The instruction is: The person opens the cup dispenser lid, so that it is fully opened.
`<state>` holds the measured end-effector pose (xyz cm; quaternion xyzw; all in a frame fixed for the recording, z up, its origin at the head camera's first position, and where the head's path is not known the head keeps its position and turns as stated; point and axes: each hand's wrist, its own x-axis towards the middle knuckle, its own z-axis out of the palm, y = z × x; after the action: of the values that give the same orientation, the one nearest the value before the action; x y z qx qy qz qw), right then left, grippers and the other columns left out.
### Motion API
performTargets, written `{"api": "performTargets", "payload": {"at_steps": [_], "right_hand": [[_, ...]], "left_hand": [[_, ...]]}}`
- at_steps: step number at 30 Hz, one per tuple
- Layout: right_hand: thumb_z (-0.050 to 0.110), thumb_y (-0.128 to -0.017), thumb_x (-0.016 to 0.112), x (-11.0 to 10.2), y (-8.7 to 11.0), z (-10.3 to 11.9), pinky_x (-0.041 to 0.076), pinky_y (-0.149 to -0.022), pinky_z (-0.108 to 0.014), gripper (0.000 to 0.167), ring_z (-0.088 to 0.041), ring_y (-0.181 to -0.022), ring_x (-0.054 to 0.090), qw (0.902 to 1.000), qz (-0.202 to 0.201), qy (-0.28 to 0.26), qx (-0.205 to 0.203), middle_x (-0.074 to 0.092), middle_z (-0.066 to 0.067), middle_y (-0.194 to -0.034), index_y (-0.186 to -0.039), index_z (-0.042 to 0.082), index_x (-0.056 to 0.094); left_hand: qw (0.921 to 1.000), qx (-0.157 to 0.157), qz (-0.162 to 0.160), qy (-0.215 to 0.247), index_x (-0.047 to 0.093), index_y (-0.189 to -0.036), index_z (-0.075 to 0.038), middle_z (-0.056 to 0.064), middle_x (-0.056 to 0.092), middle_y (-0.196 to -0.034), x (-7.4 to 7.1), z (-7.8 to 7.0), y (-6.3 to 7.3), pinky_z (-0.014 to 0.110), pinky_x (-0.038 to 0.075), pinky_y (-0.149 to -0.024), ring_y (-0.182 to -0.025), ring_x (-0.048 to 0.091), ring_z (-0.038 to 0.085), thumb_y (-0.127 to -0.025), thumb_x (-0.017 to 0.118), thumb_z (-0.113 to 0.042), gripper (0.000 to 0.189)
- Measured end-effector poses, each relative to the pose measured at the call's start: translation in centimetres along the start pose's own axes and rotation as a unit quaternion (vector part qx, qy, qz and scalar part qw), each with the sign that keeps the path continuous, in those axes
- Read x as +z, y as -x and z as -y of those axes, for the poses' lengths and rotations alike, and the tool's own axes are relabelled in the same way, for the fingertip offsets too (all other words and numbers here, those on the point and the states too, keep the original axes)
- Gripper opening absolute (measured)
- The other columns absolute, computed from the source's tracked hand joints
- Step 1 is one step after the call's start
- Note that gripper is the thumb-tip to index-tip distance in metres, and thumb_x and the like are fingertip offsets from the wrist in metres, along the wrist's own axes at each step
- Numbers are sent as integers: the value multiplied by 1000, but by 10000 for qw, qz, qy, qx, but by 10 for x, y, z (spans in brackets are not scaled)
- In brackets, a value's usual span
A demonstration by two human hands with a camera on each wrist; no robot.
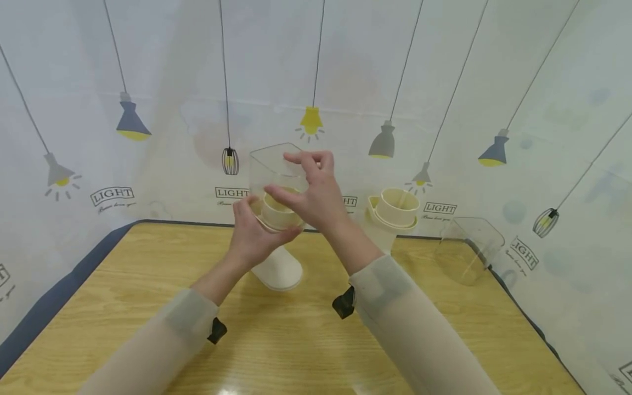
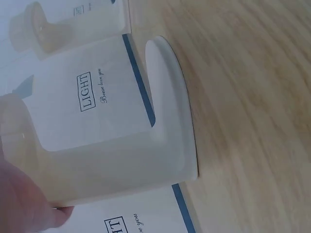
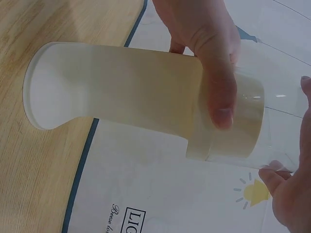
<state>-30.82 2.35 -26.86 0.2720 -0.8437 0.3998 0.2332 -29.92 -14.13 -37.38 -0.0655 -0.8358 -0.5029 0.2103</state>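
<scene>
A cream plastic stand (image 1: 278,269) with a wide foot and a round collar (image 1: 280,213) on top stands upright near the table's back edge. My left hand (image 1: 254,233) grips it around the collar, the thumb lying across the collar in the right wrist view. Over the collar sits a clear plastic container (image 1: 269,164), its lower end overlapping the collar in the right wrist view. My right hand (image 1: 318,197) holds the container's side between thumb and fingers. The left wrist view shows the foot (image 2: 170,111) flat on the wood.
To the right stands a second cream stand (image 1: 397,207) with a similar collar. Farther right, another clear container (image 1: 466,252) rests at the table's back corner. A cloth (image 1: 173,82) printed with lamps hangs behind the wooden table (image 1: 276,345).
</scene>
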Motion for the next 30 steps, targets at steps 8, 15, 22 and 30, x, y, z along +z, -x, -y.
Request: {"api": "performTargets", "payload": {"at_steps": [8, 15, 22, 30], "right_hand": [[49, -85, 89, 6, 0, 3, 54, -110, -56, 78, -33, -139, 54, 9998, -51, -65, 178, 40, -11, -159, -150, 22, 56], [52, -85, 87, 14, -2, 8, 56, -104, -53, 80, -31, -134, 59, 9980, -230, -237, 539, 54, -12, -155, -152, 25, 52], [51, -83, 87, 16, -2, 10, 58, -95, -46, 72, -27, -116, 65, 9943, -742, -300, 707, 67, -11, -141, -146, 26, 62], [56, -85, 83, 15, -1, 24, 60, -96, -53, 68, -33, -126, 64, 9964, -525, 270, 610, 61, -16, -146, -145, 29, 66]], "left_hand": [[9987, -8, 98, 503, 19, -159, -16, 18, 36, -160, -1, 2, -5, 58, 46, -115, -136, 51, 34, -68, 98, -55, 127], [9981, -280, 128, 532, 16, -160, -20, 15, 37, -159, 3, 2, -7, 55, 50, -110, -128, 55, 31, -61, 98, -66, 136], [9986, -212, 147, 455, 20, -159, -16, 16, 43, -150, 4, 0, -6, 51, 56, -102, -122, 59, 31, -62, 98, -62, 132], [9980, -337, 391, 360, 17, -160, -21, 17, 36, -161, -6, 0, -7, 56, 49, -110, -131, 53, 34, -64, 98, -60, 132]]}}
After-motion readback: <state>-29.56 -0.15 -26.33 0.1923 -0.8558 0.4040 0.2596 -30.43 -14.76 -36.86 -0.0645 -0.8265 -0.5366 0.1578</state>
